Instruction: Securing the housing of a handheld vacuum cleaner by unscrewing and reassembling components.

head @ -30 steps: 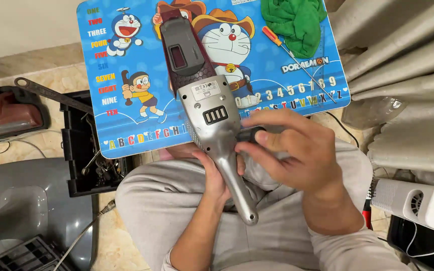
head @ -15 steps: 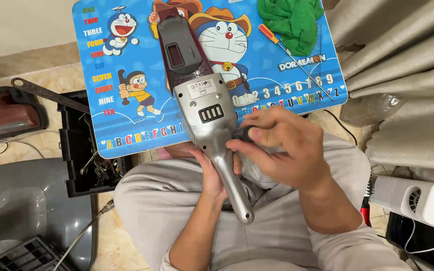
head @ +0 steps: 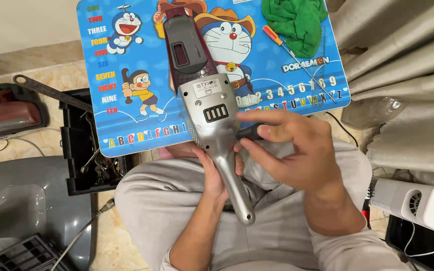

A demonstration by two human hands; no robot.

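Note:
A silver and dark red handheld vacuum (head: 209,103) lies bottom-up, its nose on a blue cartoon board (head: 126,75) and its handle over my lap. My left hand (head: 212,173) grips the silver handle from underneath. My right hand (head: 297,150) sits against the vacuum's right side, its fingers pinched around a black tool handle (head: 249,132). The tool's tip points at the silver body and is hidden behind it.
A green cloth (head: 295,17) and an orange-handled screwdriver (head: 280,42) lie on the board's far right. A black toolbox (head: 81,150) with metal tools stands left of my knee, with grey (head: 21,206) and red (head: 6,110) appliance parts beyond. A white device (head: 418,200) and curtains (head: 408,75) are on the right.
My right hand has shifted on the black tool handle, the fingers now stretched out more along it. The vacuum and my left hand have stayed almost in place.

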